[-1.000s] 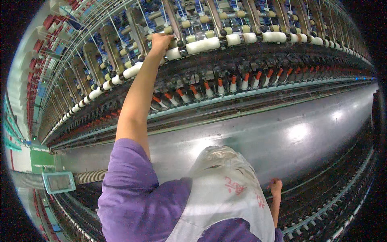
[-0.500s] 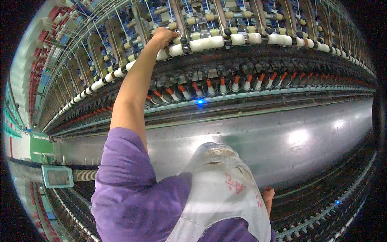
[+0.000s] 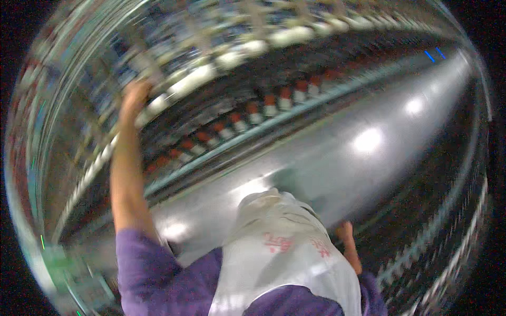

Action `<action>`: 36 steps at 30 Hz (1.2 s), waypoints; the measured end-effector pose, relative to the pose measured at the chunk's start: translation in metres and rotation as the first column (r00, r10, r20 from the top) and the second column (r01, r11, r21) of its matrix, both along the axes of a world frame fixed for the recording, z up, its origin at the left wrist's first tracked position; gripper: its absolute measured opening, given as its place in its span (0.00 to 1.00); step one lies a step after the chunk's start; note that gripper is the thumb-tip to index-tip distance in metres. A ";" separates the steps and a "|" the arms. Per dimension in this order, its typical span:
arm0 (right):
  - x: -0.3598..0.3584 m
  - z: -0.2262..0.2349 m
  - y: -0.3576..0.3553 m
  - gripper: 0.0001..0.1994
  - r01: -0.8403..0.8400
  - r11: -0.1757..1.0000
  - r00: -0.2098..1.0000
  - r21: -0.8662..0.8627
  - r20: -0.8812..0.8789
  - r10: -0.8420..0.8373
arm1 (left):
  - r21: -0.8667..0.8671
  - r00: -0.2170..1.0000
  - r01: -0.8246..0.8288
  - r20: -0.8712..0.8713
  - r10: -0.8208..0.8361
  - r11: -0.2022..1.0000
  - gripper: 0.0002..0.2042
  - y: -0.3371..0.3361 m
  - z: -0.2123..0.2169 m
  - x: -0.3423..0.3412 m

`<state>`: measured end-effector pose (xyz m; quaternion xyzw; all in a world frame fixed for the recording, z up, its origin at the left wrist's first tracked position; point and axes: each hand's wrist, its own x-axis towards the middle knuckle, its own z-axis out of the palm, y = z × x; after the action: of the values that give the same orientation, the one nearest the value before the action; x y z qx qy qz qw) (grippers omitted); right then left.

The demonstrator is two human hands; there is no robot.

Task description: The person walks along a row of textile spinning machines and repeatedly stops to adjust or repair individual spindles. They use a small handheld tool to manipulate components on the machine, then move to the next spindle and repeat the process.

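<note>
My left hand is stretched out to the upper left, at the white rollers along the front of a long spinning machine. Motion smears its fingers, so I cannot make out their shape or any thread in them. Below the rollers stands a slanting row of bobbins with orange-red tops and white lower parts. My right hand hangs low beside the white apron, away from the machine. Its fingers are blurred and partly turned from view.
A pale rail runs along under the bobbins. Shiny grey floor stretches between this machine and a second row of machinery at the lower right. Something green shows at the lower left.
The whole view has swung and blurred, with the machine now tilting up to the right. My left hand appears farther left and lower along the rollers. My right hand still hangs low.
</note>
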<state>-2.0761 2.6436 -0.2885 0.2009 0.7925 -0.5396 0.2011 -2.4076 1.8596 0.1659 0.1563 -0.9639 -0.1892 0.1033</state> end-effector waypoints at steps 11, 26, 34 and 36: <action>-0.032 0.111 -0.063 0.10 0.019 0.884 1.000 0.466 0.005 -0.024 | -0.156 0.651 0.157 -0.726 -0.221 0.975 0.13 0.153 -0.044 0.023; -0.048 0.152 0.148 0.09 0.258 0.764 0.947 0.591 0.004 -0.322 | 0.138 0.008 0.990 0.166 -0.986 0.031 0.17 0.697 -0.165 -0.019; -0.062 0.260 0.350 0.13 0.511 0.615 0.850 0.600 -0.246 -0.466 | 0.173 -0.226 0.968 0.302 -0.926 -0.180 0.19 0.893 -0.172 -0.056; -0.063 0.316 0.415 0.13 0.693 0.483 0.717 0.535 -0.443 -0.537 | 0.198 -0.260 0.959 0.322 -0.910 -0.203 0.19 0.926 -0.176 -0.059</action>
<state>-2.1393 3.0588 0.0272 0.4707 0.8202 -0.2706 -0.1803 -2.4662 2.7860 -0.0097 -0.6231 -0.7351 -0.1013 -0.2473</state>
